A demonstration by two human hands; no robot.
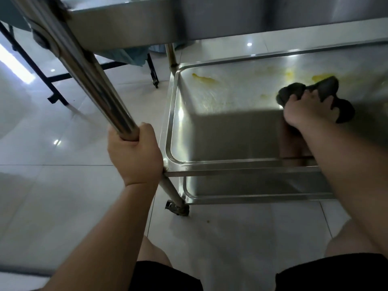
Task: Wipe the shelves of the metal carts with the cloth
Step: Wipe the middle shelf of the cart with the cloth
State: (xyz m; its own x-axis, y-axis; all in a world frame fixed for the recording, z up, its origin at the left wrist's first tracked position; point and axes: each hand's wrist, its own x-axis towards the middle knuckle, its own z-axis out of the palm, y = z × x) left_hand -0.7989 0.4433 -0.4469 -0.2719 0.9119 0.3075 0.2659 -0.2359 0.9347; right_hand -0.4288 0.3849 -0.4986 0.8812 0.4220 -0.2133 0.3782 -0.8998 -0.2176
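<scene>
Left hand [134,153]: wrapped round cart post [92,80], steadying. Right hand [308,111]: fingers bunched on dark cloth [327,87], pressed to middle shelf [220,127]. Yellow smears [204,78] far side; best swept in overlapping strokes, firm pressure, corners last.

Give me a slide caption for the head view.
Left hand grips cart post; right hand presses dark cloth onto yellow-stained middle shelf.

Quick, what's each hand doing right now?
Left hand: grips the cart's metal post.
Right hand: grips the dark cloth on the shelf.
</scene>
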